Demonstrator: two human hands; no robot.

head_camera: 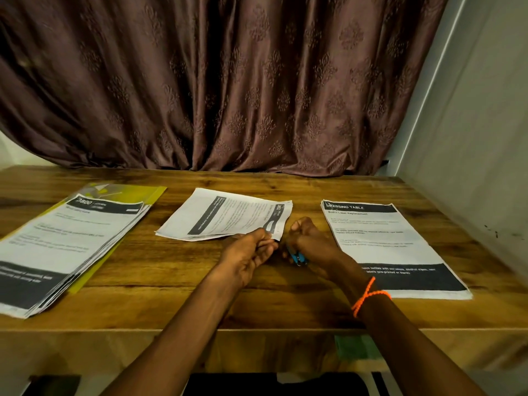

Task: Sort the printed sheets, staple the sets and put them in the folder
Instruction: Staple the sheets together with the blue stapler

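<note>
Left hand (251, 252) pinching the near corner of the middle sheet set (225, 215), right hand (307, 244) curled round a blue stapler (297, 257) just beside it, yellow folder (125, 192) far left on the wooden counter (285, 304) under another stack (65, 247), third stack (391, 247) on the right.

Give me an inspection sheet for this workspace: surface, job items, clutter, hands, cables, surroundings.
Surface: wooden table.
Job items: left stack lies on yellow folder; middle set skewed; right stack flat.
Clutter: nothing seen.
Hands: left hand pinches the middle set's near corner; right hand grips blue stapler beside that corner.
Cables: nothing seen.
Surroundings: brown curtain behind, wall at right.
</note>
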